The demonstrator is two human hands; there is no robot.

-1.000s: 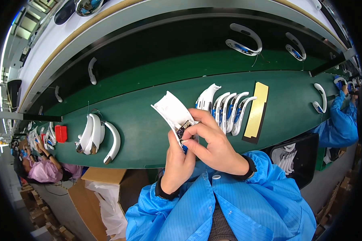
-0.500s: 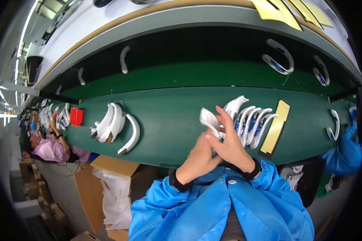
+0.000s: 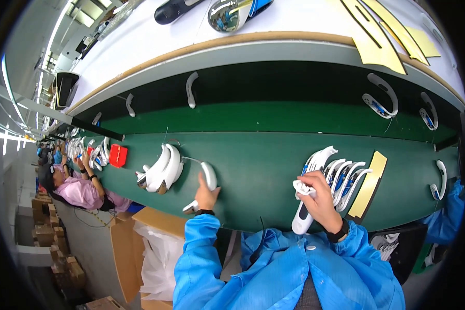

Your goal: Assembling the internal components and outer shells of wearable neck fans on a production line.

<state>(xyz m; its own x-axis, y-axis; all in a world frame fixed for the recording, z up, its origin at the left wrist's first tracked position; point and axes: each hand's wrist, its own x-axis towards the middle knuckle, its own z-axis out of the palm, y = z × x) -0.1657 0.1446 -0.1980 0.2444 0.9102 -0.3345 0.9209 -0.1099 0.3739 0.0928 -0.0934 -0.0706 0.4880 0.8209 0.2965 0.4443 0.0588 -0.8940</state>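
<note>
On the green bench, my left hand (image 3: 206,195) is closed round the middle of a curved white plastic piece (image 3: 208,174). A thin cable joins this piece to a white device with curved shells (image 3: 166,168) just left of it. My right hand (image 3: 323,200) pinches a crumpled white wipe (image 3: 304,189). Below that hand lies a long white curved shell (image 3: 302,221), partly hidden by it; whether the fingers touch it I cannot tell. Several white curved parts with blue inside (image 3: 343,181) stand in a row to its right.
A yellow strip with a dark edge (image 3: 368,186) lies right of the row. A red box (image 3: 118,155) stands at the left, near a co-worker in pink (image 3: 82,194). An open carton (image 3: 126,253) is below the bench. Behind runs a raised shelf (image 3: 217,49). Another worker's blue sleeve (image 3: 444,214) shows at far right.
My hands were together over the white wipe; now they are apart. The left has moved left and taken hold of the curved white piece. The right keeps the wipe. The view has shifted.
</note>
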